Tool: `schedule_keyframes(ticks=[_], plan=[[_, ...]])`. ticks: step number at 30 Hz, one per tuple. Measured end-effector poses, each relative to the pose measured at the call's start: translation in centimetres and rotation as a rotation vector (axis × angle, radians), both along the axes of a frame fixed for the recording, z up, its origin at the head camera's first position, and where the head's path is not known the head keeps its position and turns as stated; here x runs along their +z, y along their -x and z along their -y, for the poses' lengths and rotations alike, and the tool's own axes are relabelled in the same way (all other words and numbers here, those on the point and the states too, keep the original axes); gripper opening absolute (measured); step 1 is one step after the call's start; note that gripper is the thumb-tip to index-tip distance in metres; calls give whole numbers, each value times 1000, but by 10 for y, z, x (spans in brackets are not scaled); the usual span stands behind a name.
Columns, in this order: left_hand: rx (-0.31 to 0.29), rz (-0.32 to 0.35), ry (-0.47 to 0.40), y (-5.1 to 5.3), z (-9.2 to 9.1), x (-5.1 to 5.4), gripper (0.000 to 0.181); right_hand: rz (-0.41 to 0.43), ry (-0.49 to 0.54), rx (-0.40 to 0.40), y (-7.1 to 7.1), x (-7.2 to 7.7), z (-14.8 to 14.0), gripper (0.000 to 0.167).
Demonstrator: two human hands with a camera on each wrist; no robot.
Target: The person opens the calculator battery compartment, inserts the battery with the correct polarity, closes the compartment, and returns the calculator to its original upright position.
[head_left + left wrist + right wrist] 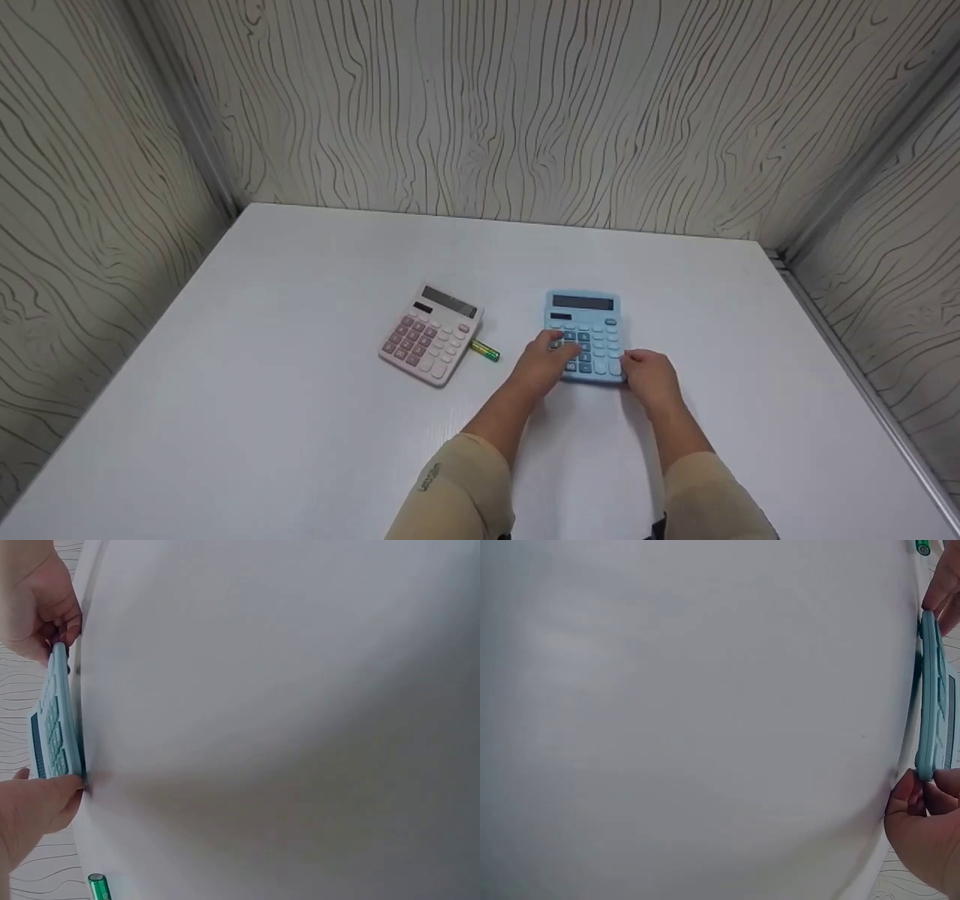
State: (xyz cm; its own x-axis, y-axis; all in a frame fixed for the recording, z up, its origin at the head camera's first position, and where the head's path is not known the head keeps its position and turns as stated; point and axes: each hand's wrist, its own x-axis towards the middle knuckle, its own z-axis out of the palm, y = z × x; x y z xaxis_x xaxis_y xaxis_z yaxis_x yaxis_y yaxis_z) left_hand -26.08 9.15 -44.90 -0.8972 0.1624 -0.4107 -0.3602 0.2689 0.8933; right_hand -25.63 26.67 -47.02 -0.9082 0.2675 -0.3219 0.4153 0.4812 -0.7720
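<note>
A light blue calculator (592, 330) lies between both hands, its display toward the back wall. The left hand (541, 366) holds its left side, with thumb and a finger reaching over the dark blue number keys. At the lower right corner the right hand (651, 375) pinches the edge. In the right wrist view, the right hand (930, 829) has fingertips below and thumb above the calculator (928, 701), whose near edge appears slightly off the table. The left wrist view shows the left hand (37, 810) at the other side; its fingers underneath are mostly hidden.
A pink and white calculator (431, 334) lies at an angle on the white table (262, 420), left of the hands. Beside its right edge is a green and yellow battery (485, 350). Wood-patterned panels (480, 112) stand behind and on both sides.
</note>
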Motion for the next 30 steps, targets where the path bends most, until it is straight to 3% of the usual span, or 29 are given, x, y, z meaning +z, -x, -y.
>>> schedule_keyframes(ticks=[13,22,30], plan=[[-33,-44,-4,2,4,-3,57,-20,-148,44,2,1,4,38],[-55,-50,-4,1,7,-3,58,-9,-165,56,2,3,6,37],[-104,-67,73,2,17,-1,61,26,-224,76,7,17,4,40]])
